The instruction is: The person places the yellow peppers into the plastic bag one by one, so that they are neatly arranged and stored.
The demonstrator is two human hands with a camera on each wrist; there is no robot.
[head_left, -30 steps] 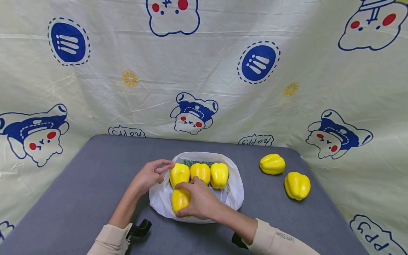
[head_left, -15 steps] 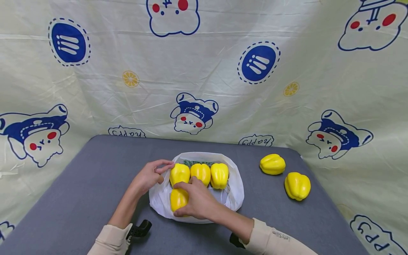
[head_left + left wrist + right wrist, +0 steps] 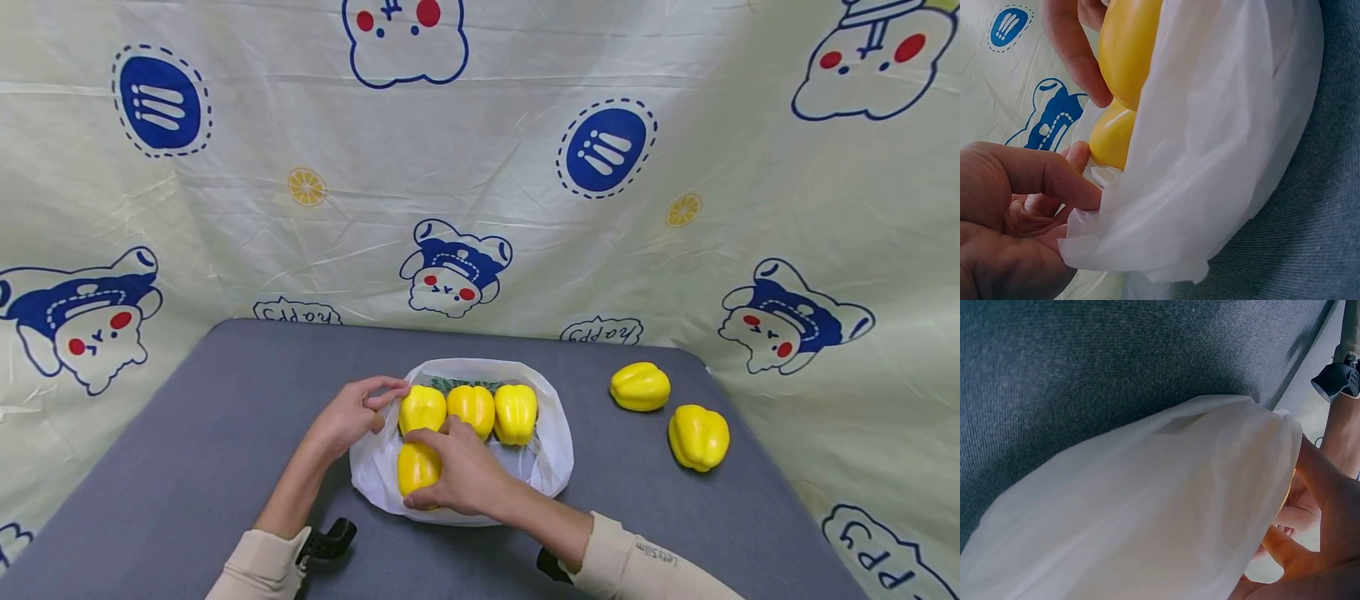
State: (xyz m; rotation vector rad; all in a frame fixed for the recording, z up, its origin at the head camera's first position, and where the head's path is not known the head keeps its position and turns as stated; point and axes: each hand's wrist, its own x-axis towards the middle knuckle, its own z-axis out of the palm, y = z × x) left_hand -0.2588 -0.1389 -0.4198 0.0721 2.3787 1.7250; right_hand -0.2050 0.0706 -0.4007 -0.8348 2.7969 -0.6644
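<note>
A white bag (image 3: pixel 557 450), its mouth spread wide, stands on the grey table. Three yellow bell peppers (image 3: pixel 515 414) form a row along its far side. My right hand (image 3: pixel 468 471) grips another yellow bell pepper (image 3: pixel 417 469) in the bag's near left part, thumb on the near side and fingers on the far side. At the left rim my left hand (image 3: pixel 351 414) pinches the bag's edge, and one fingertip touches or lies very close to the leftmost pepper of the row. In the right wrist view the bag's wall (image 3: pixel 1147 506) hides most of the held pepper.
Two more yellow bell peppers (image 3: pixel 640 387) lie on the table (image 3: pixel 247 433) to the right of the bag, near the table's right edge. Behind the table hangs a pale printed curtain (image 3: pixel 510 183). A little green material (image 3: pixel 465 384) shows behind the row.
My right hand has shifted slightly left with the pepper it grips, inside the bag. The left hand and the other peppers have stayed in place.
</note>
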